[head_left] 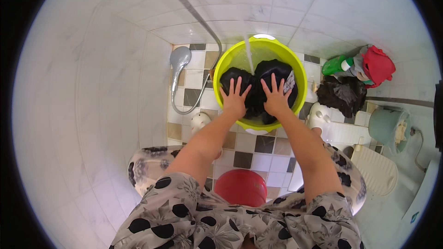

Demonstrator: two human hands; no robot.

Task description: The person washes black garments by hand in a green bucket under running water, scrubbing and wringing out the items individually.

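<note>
You see a shower head (180, 58) lying left, a red stool (241, 187) below, a pale green bin (388, 128) right.

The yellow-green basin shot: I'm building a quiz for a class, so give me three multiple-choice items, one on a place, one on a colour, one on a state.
1. Where does the shower head lie?
A. on the floor left of the basin
B. inside the basin
C. on the red stool

2. What colour is the cloth in the basin?
A. white
B. black
C. red

3. How are the hands?
A. fists
B. flat, fingers spread
C. raised

Key: A, it lies on the tiles; B, dark cloth; B, left hand and right hand press flat.
</note>
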